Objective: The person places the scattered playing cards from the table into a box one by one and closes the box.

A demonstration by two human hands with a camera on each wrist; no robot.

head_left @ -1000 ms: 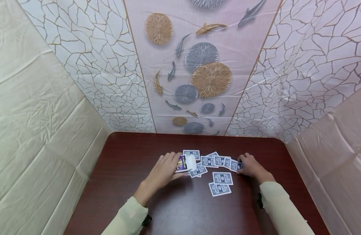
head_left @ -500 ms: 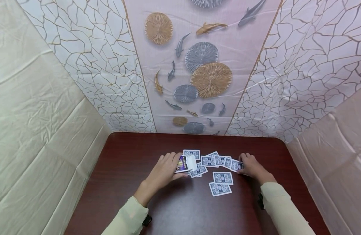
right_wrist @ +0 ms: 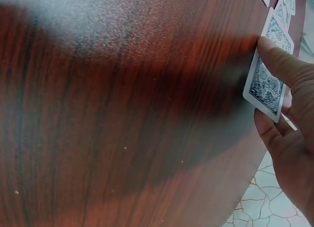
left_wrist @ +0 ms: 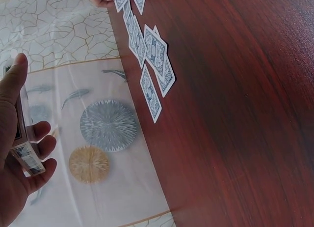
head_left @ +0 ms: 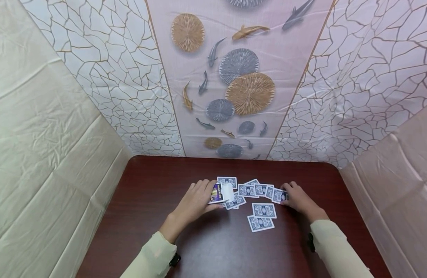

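Observation:
My left hand (head_left: 196, 199) grips a small playing card box (head_left: 216, 193), purple and black on its face, with its white flap (head_left: 228, 192) standing out to the right. In the left wrist view the thumb lies along one side of the box (left_wrist: 28, 160) and the fingers curl round the other. My right hand (head_left: 298, 199) is at the right end of a row of face-down cards. Between its thumb and fingers it holds a blue-and-white playing card (right_wrist: 267, 84) by the edges, low over the table. Part of that card is covered by the thumb.
Several face-down cards (head_left: 247, 190) lie overlapping between the hands on the dark red table (head_left: 213, 247). Two more cards (head_left: 263, 211) overlap nearer the front. Behind the table hangs a patterned cloth (head_left: 230, 127), and pale cloth walls (head_left: 53, 200) stand at both sides.

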